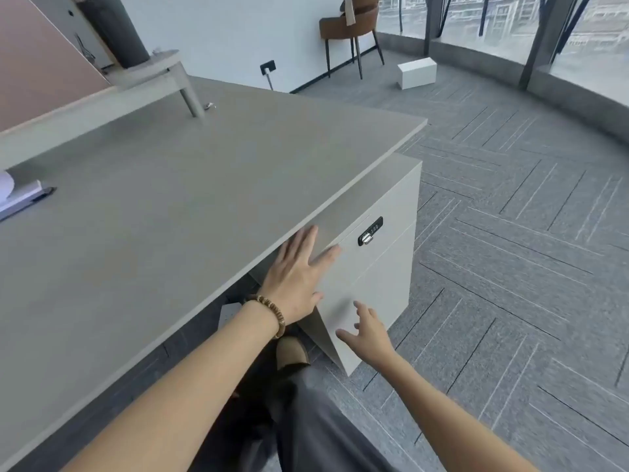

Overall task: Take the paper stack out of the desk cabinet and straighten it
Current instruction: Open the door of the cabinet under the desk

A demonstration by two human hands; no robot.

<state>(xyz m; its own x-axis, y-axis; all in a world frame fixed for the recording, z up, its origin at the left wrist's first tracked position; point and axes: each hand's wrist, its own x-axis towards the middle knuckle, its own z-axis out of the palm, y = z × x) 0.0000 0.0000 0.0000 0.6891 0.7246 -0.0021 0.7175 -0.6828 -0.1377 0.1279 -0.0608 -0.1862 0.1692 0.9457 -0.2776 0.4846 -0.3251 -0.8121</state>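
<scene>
A light grey desk cabinet stands under the right end of the grey desk, with a black combination lock near its top. My left hand, with a bead bracelet on the wrist, lies flat with spread fingers on the cabinet's front, just under the desk edge. My right hand hovers open close to the lower front corner of the cabinet, holding nothing. The cabinet front looks shut, and no paper stack is visible.
My leg in dark trousers and a brown shoe stand beside the cabinet. A raised shelf and some items sit on the desk's far and left parts. A brown chair and a white box are on the carpet beyond.
</scene>
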